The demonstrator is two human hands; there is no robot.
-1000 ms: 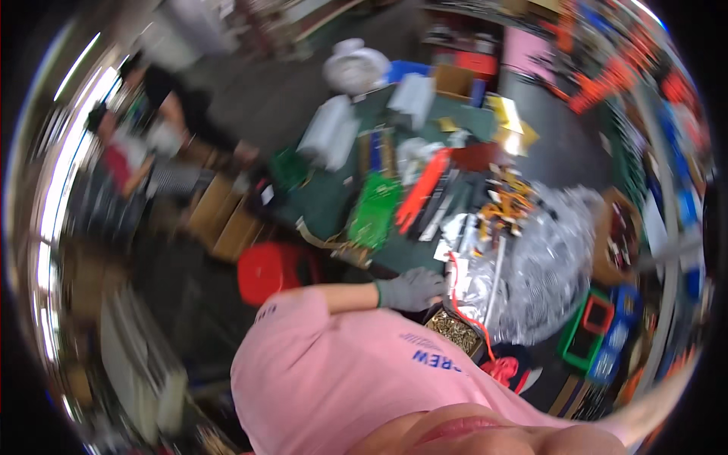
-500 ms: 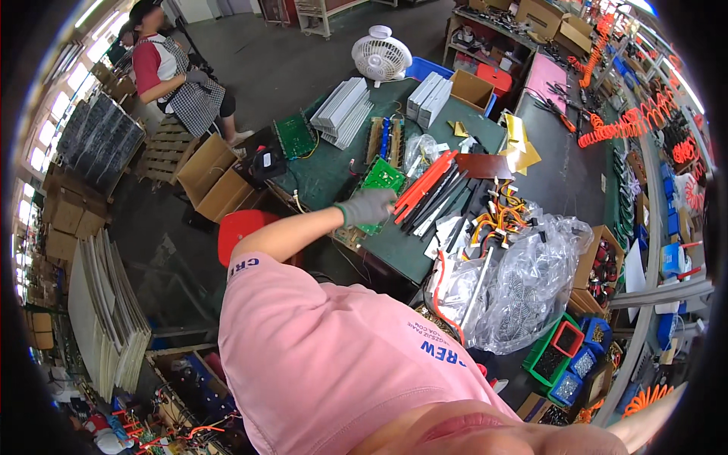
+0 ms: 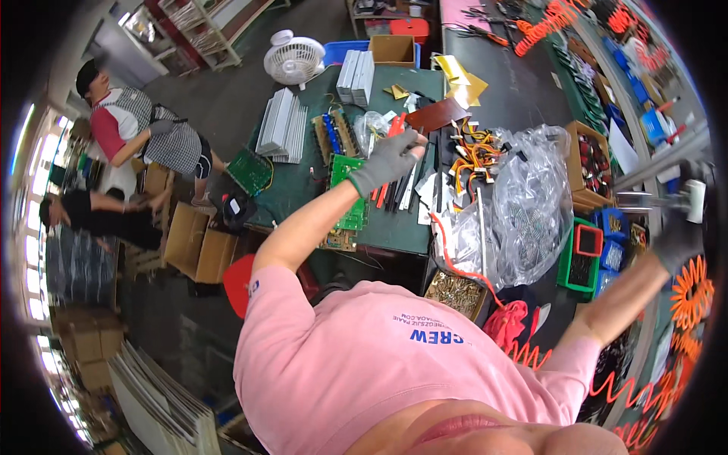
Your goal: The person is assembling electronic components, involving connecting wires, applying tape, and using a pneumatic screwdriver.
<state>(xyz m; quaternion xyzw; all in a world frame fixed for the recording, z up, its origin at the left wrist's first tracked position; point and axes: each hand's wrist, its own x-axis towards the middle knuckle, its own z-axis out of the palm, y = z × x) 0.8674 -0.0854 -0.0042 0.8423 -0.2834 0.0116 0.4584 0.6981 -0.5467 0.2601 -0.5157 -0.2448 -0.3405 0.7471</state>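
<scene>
My left hand (image 3: 390, 161), in a grey glove with bare fingertips, reaches over a bundle of red and black strips (image 3: 402, 188) on the green bench. Its fingers are curled together close to the left corner of a brown sheet (image 3: 440, 114); whatever they pinch is hidden. Under that wrist lies a green circuit board (image 3: 349, 189). At the far right my gloved right hand (image 3: 677, 241) is stretched out beside a metal rail. A white and silver object (image 3: 694, 201) shows just above it, smeared by motion, and I cannot make out the right fingers.
Wire bundles (image 3: 478, 155) and clear plastic bags (image 3: 531, 205) cover the bench right of the strips. Grey finned metal pieces (image 3: 282, 129) and a white fan (image 3: 294, 59) stand farther back. Parts bins (image 3: 582, 258) and orange coiled hoses (image 3: 690, 296) line the right. Two people are at left.
The view has turned. My left hand has moved farther over the strips, up to the brown sheet. My right hand has come into view at the right, and a second person at the left.
</scene>
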